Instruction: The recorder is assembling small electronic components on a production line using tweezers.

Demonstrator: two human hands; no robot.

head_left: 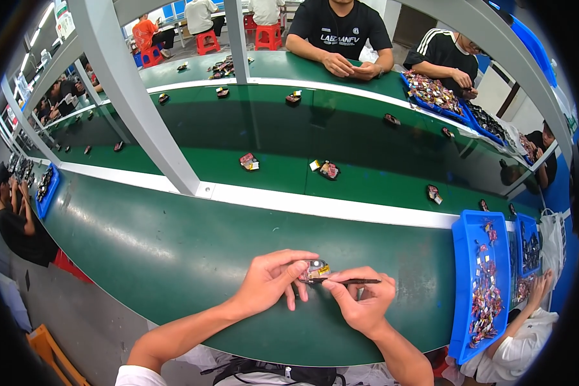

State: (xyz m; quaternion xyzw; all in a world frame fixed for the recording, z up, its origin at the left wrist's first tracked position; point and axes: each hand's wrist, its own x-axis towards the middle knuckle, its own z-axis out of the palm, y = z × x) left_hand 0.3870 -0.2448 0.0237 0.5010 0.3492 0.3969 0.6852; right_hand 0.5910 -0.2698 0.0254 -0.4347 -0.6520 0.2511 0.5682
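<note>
Over the near part of the green worktable, my left hand pinches a small electronic unit between thumb and fingers. The unit has a dark rounded casing with reddish and yellow parts inside. My right hand grips a slim black tool, thin like tweezers or a pen; I cannot tell which. Its tip meets the unit's lower edge, close to my left thumb. Both hands are closed and nearly side by side.
A long blue tray of small colourful parts stands to my right, beside a smaller blue bin. Beyond a white rail, a green conveyor belt carries several similar units. A grey post rises at left. Co-workers sit around the line.
</note>
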